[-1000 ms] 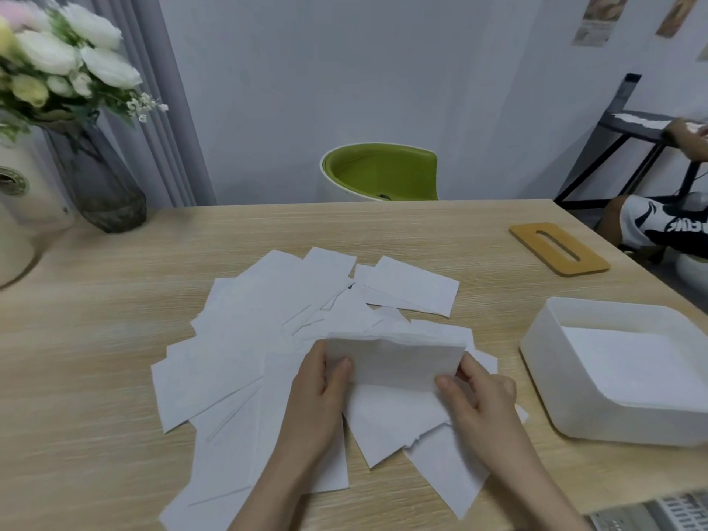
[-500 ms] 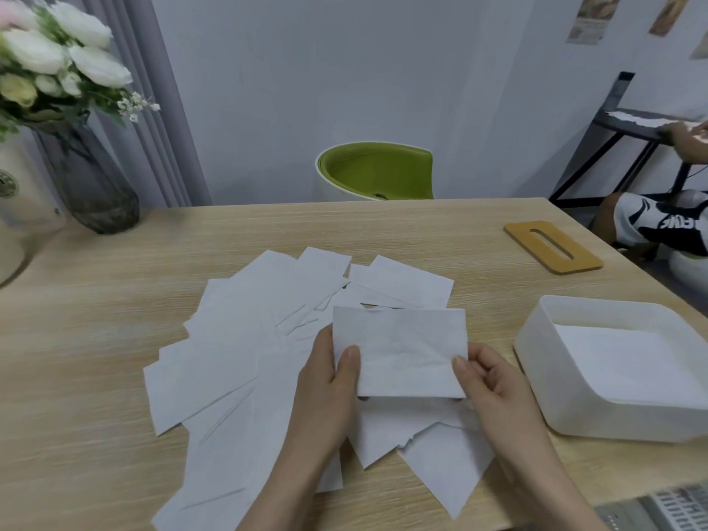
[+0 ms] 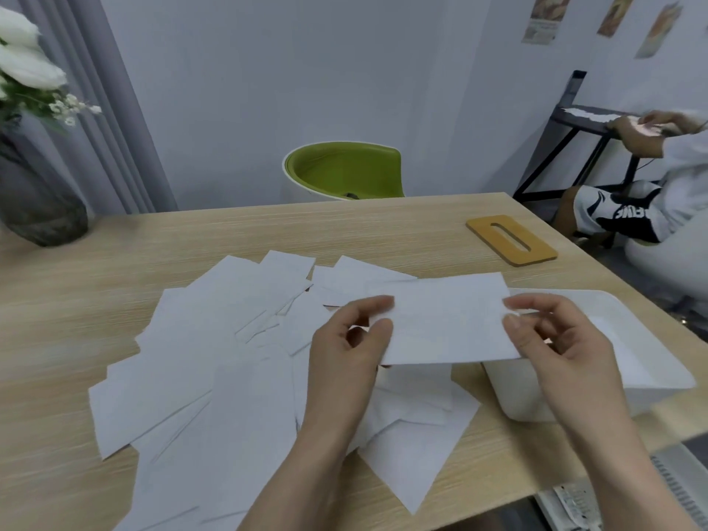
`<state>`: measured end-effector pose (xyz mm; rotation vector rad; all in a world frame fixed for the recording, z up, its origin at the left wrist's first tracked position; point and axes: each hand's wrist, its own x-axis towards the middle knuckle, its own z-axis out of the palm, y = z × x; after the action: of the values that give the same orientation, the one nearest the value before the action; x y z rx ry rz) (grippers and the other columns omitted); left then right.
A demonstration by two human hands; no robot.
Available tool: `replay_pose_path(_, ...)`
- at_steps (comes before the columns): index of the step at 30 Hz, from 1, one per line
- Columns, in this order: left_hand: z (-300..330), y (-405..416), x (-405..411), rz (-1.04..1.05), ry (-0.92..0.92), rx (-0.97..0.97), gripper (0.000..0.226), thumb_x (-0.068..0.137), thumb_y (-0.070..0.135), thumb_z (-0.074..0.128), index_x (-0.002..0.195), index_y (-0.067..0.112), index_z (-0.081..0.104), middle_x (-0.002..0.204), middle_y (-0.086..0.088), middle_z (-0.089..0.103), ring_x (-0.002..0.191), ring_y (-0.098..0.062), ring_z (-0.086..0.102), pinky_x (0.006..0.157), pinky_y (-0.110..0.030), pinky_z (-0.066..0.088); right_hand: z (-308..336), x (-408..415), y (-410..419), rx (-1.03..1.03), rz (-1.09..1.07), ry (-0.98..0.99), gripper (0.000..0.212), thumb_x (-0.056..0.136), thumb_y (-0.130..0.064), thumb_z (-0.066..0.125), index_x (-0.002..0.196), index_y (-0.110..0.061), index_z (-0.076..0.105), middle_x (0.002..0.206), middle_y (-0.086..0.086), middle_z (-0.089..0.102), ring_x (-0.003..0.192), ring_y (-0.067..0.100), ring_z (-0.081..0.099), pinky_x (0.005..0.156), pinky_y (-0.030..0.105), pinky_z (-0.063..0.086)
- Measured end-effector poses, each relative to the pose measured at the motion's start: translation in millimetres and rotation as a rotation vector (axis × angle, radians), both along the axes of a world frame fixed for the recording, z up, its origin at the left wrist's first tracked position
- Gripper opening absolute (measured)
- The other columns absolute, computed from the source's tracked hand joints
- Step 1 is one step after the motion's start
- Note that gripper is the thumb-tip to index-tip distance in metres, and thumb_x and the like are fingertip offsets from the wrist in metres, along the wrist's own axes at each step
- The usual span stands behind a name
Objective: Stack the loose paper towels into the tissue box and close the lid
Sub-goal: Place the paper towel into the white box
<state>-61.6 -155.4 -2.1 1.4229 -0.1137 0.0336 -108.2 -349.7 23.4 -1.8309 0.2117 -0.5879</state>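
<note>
A white paper towel (image 3: 446, 320) hangs lifted above the table, flat and level. My left hand (image 3: 348, 339) pinches its left edge and my right hand (image 3: 555, 339) pinches its right edge. Its right part overlaps the near left corner of the open white tissue box (image 3: 536, 400), which stands at the right with white paper inside. Several loose paper towels (image 3: 214, 358) lie fanned across the wooden table under and left of my hands. The tan wooden lid (image 3: 511, 239) with a slot lies flat beyond the box.
A dark glass vase (image 3: 38, 201) with white flowers stands at the far left of the table (image 3: 76, 281). A green chair (image 3: 344, 170) is behind the table. Another person sits at the far right by a black desk.
Both hands have carried the held towel up and to the right, from over the pile to the box's left edge. The view has also shifted right.
</note>
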Motion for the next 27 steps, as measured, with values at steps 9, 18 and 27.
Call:
replay_pose_path(9,6.8,-69.8,7.3,-0.122,-0.051,0.219,0.021,0.085,0.019,0.068,0.096,0.036,0.074,0.081,0.029,0.062,0.070,0.003,0.054,0.064,-0.007,0.039,7.9,-16.8,-73.3,-0.190,-0.184,0.078,0.016,0.086,-0.011,0.066,0.084,-0.025,0.071,0.082,-0.010,0.068,0.071,-0.006,0.053,0.060,0.000,0.036)
replay_pose_path(18,9.5,-136.5,14.5,-0.240,-0.334,0.781,0.022,0.094,0.034,0.055,0.112,0.036,0.069,0.103,0.018,0.063,0.092,0.002,0.052,0.066,-0.011,0.031,4.1,-21.4,-138.1,-0.411,-0.337,0.315,0.016,0.083,-0.020,0.069,0.078,-0.035,0.071,0.087,0.000,0.068,0.074,0.015,0.056,0.077,0.039,0.047)
replay_pose_path(27,8.4,-143.7,13.1,-0.342,-0.451,1.151,0.033,0.101,0.040,0.037,0.103,0.029,0.068,0.087,0.011,0.048,0.091,-0.014,0.057,0.062,-0.030,0.033,6.9,-19.8,-143.4,-0.713,-0.297,0.462,0.015,0.083,-0.017,0.070,0.075,-0.029,0.076,0.069,-0.018,0.067,0.075,0.016,0.059,0.088,0.044,0.041)
